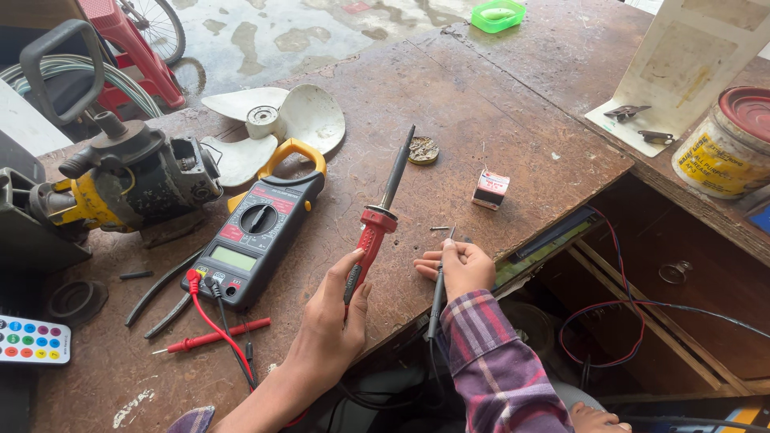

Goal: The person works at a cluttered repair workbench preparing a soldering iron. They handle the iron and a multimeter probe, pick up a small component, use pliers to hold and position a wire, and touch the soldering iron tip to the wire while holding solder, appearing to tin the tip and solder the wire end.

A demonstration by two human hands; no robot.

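My left hand (333, 317) grips the red handle of a soldering iron (383, 204), whose dark shaft points up and away over the wooden bench (481, 104). Just to its right, my right hand (464, 269), in a plaid sleeve, rests on the bench edge and pinches a thin black test probe (437, 301), tip upward near some small metal bits (439, 228). The probe's lead drops below the bench. A black and red clamp meter (257, 232) with a yellow jaw lies left of the iron, and its red probe (212, 337) lies loose on the bench.
A worn motor unit (132, 176) and a white fan blade (277, 120) sit at the back left. Pliers (160, 293), a remote (32, 341), a small box (491, 188), a round tin (423, 150), a green tray (497, 14) and a paint can (730, 144) are around. Red and black wires (618, 321) hang in the open compartment.
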